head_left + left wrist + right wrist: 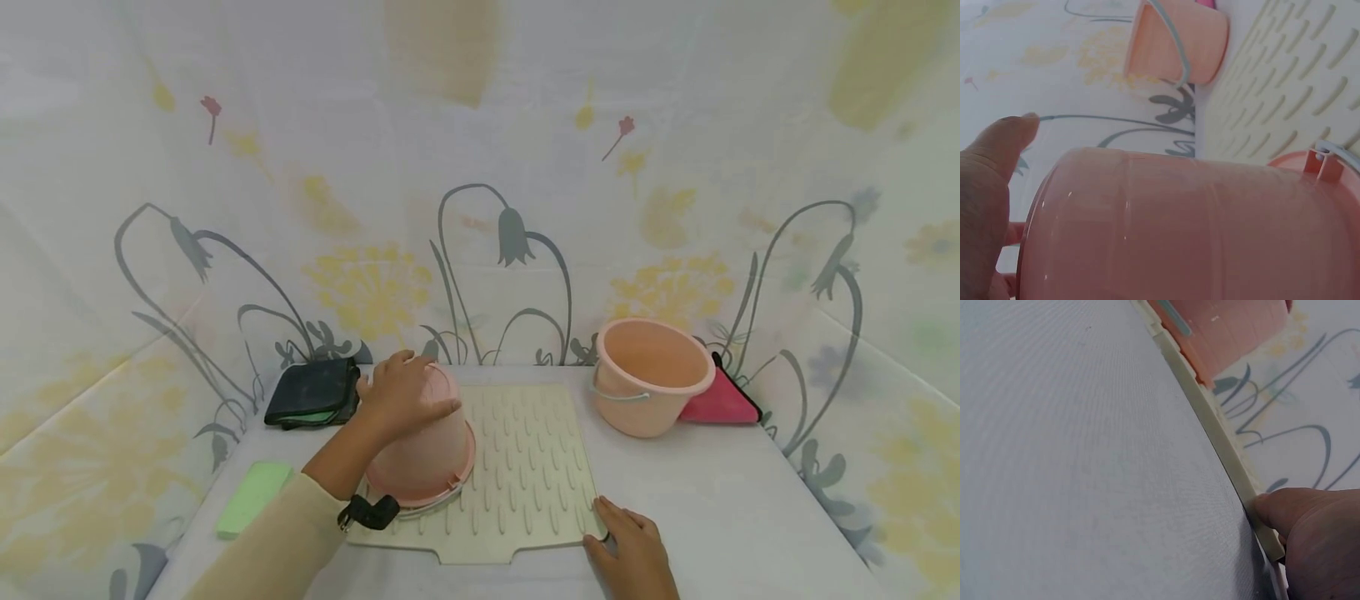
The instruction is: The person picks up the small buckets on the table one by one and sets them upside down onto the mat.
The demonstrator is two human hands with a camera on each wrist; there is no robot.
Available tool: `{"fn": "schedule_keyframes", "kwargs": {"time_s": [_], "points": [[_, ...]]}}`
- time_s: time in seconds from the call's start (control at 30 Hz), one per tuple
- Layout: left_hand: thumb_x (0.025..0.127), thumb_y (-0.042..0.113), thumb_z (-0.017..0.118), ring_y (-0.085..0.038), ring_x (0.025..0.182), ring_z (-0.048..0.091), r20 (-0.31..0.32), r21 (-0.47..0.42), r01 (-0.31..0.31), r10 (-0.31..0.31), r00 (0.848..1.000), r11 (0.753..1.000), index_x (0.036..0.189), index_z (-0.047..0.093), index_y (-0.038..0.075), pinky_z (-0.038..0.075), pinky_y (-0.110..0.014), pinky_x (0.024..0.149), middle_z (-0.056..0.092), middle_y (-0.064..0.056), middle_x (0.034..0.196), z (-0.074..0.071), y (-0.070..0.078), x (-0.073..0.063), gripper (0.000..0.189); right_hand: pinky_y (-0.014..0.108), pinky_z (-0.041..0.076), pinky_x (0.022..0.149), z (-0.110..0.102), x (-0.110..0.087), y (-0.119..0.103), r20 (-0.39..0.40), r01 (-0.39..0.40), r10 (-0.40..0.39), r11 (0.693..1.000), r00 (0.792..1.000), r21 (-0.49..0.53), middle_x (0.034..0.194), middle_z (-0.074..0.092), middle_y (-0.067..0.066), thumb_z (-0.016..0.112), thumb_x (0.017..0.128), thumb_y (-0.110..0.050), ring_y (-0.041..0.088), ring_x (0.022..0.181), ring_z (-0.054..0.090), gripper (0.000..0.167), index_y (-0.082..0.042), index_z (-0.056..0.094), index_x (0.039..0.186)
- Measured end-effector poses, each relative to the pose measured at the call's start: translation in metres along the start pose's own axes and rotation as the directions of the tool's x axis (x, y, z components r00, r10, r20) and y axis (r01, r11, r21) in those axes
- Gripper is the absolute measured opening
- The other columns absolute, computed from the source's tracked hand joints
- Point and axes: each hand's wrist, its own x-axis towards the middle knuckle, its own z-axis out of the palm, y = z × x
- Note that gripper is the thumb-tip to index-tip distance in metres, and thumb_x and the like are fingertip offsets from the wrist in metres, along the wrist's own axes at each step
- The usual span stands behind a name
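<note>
A pink bucket (420, 450) stands upside down on the left part of a cream draining board (525, 467) with raised ridges. My left hand (397, 400) rests on the bucket's upturned base, fingers spread; in the left wrist view its thumb (1007, 140) sticks out free of the bucket wall. The bucket's grey handle (431, 504) lies down along the rim at the front. At the board's front right corner, my right hand (633, 550) pinches the edge. The thumb (1291, 509) presses on the board's front side in the right wrist view.
A second pink bucket (633, 408) stands upright at the back right, in front of a red pouch (720, 396) with black trim. A black wallet-like case (311, 392) lies at the back left, and a light green block (255, 497) lies nearer on the left. Flowered cloth (480, 283) surrounds the white table.
</note>
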Motion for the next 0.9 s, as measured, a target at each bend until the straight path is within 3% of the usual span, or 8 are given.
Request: {"fn": "schedule_keyframes", "kwargs": {"time_s": [0.1,0.23,0.53,0.67,0.9], "points": [[0.089,0.065,0.072,-0.047,0.148,0.034,-0.108,-0.058,-0.039,0.033,0.994,0.998,0.154,0.049,0.030,0.025,-0.078,0.111,0.035,-0.012,0.165,0.002,-0.002,-0.007,0.077,0.070,0.042,0.108,0.001,0.000,0.000,-0.004,0.007,-0.007,1.000,1.000,-0.001,0.156,0.054,0.011,0.080,0.092,-0.032,0.049,0.137,0.047,0.067,-0.004,0.058,0.148],[0.093,0.052,0.074,-0.046,0.146,0.037,-0.210,-0.116,-0.113,0.087,0.974,0.987,0.149,0.056,0.024,0.029,-0.075,0.110,0.042,-0.012,0.161,0.005,-0.008,-0.016,0.065,0.070,0.043,0.107,0.001,0.000,0.000,-0.012,0.014,-0.014,1.000,1.000,-0.004,0.155,0.055,0.012,0.081,0.092,-0.032,0.049,0.137,0.048,0.066,-0.004,0.059,0.148],[0.097,0.037,0.067,-0.047,0.146,0.037,-0.376,-0.215,-0.225,0.132,0.917,0.950,0.145,0.057,0.007,0.021,-0.076,0.116,0.047,-0.019,0.155,0.015,-0.026,-0.034,0.058,0.071,0.043,0.107,0.001,-0.001,-0.001,-0.007,0.012,-0.012,1.000,1.000,-0.001,0.155,0.054,0.012,0.081,0.092,-0.031,0.050,0.137,0.048,0.066,-0.003,0.058,0.148],[0.097,0.030,0.064,-0.049,0.147,0.033,-0.440,-0.258,-0.237,0.104,0.892,0.937,0.144,0.055,0.002,0.015,-0.074,0.118,0.044,-0.023,0.156,0.021,-0.034,-0.045,0.056,0.071,0.041,0.108,0.001,-0.001,-0.001,0.000,0.000,0.000,1.000,1.000,-0.006,0.156,0.053,0.011,0.080,0.092,-0.032,0.050,0.137,0.047,0.067,-0.003,0.058,0.148],[0.102,0.027,0.060,-0.044,0.151,0.029,-0.455,-0.391,-0.168,-0.032,0.890,0.905,0.144,0.055,0.005,0.025,-0.075,0.114,0.044,-0.017,0.158,0.037,-0.046,-0.069,0.047,0.072,0.040,0.108,0.002,0.000,0.000,0.005,-0.014,0.014,1.000,1.000,-0.003,0.158,0.051,0.010,0.078,0.094,-0.034,0.049,0.139,0.044,0.068,-0.004,0.056,0.150]]}}
